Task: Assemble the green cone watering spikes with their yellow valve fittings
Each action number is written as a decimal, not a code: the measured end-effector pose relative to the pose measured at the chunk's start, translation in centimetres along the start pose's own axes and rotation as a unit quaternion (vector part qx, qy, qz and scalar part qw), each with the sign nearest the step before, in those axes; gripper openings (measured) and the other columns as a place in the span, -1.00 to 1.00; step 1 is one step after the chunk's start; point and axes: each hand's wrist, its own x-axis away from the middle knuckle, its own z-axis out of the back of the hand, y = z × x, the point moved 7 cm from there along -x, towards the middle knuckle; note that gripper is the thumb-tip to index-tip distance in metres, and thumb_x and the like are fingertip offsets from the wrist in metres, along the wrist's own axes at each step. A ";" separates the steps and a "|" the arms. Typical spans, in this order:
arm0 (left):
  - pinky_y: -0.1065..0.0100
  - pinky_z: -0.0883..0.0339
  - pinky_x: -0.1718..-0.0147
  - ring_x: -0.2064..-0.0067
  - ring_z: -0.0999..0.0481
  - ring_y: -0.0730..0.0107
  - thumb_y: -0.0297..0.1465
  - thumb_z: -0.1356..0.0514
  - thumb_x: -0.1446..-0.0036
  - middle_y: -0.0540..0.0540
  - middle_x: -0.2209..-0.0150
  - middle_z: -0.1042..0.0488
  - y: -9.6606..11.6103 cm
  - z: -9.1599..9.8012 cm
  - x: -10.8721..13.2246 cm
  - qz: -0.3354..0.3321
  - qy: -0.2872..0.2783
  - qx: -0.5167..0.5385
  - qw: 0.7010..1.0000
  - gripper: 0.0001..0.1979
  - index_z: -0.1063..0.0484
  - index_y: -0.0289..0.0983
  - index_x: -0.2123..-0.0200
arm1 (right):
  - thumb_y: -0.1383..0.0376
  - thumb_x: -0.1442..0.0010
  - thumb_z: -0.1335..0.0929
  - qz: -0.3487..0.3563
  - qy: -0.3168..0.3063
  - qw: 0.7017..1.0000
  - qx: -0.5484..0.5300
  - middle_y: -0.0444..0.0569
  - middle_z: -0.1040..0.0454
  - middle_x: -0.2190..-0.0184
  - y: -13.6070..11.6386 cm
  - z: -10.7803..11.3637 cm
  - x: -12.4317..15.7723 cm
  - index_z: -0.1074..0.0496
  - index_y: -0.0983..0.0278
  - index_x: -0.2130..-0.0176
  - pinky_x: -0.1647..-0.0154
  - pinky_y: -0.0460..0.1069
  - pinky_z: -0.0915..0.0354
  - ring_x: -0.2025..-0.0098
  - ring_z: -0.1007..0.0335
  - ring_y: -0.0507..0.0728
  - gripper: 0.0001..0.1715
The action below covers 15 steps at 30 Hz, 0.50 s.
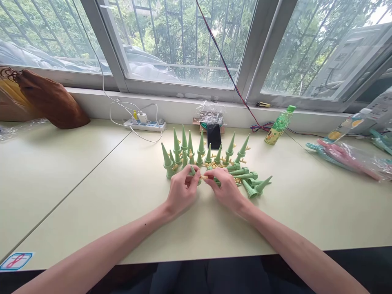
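Between the fingers of my left hand [183, 187] is a green plastic cone spike [192, 170], its tip showing above the thumb. My right hand [225, 187] pinches a small yellow valve piece [203, 177], which meets the green part between both hands. Several green spikes [200, 150] stand upright behind my hands, many with yellow pieces sticking out of their sides. Loose green cones [249, 175] lie in a heap to the right of my right hand. Small yellow pieces [216, 165] are scattered among them, partly hidden by my fingers.
A black phone [214, 136] lies behind the spikes. A power strip [145, 125] with white cables is at the back left, near a brown bag [52, 98]. A green-capped bottle [279, 125] and plastic bags [346, 157] are on the right. Windows rise behind the table [122, 196].
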 end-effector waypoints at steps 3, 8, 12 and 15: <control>0.48 -0.14 0.62 0.60 -0.28 0.59 -0.29 -0.12 -0.27 0.03 0.47 -0.36 0.1 -0.1 0.1 -0.007 -0.010 -0.005 1.000 -0.84 -0.33 -0.25 0.31 | 0.30 -0.35 -0.29 -0.007 -0.007 1.000 0.002 -0.12 -0.47 0.42 0.1 -0.1 0.0 -0.41 0.24 0.28 0.09 0.04 -0.17 0.35 -0.32 0.08 -0.85; 0.49 -0.11 0.64 0.62 -0.31 0.57 -0.30 -0.12 -0.28 0.05 0.53 -0.34 0.3 -0.3 0.2 -0.023 -0.017 -0.012 1.000 -0.86 -0.32 -0.25 0.28 | 0.22 -0.40 -0.23 -0.022 -0.013 0.999 0.024 -0.16 -0.36 0.58 0.4 -0.2 0.0 -0.30 0.25 0.52 0.10 0.04 -0.13 0.44 -0.21 0.06 -0.55; 0.49 -0.15 0.62 0.59 -0.35 0.55 -0.29 -0.12 -0.28 0.03 0.50 -0.37 0.3 -0.2 0.2 -0.018 -0.009 -0.011 1.000 -0.85 -0.33 -0.26 0.29 | 0.20 -0.39 -0.25 -0.033 0.006 0.999 0.016 -0.13 -0.47 0.50 0.3 0.2 0.1 -0.40 0.24 0.41 0.07 0.06 -0.13 0.37 -0.30 0.09 -0.65; 0.49 -0.15 0.63 0.60 -0.30 0.57 -0.28 -0.12 -0.27 0.01 0.46 -0.39 0.1 0.0 0.1 -0.006 -0.001 -0.007 1.000 -0.83 -0.33 -0.26 0.30 | 0.23 -0.34 -0.32 -0.019 0.016 1.000 0.004 -0.09 -0.55 0.32 0.1 0.4 0.0 -0.45 0.22 0.15 0.02 0.08 -0.14 0.25 -0.39 0.12 -0.86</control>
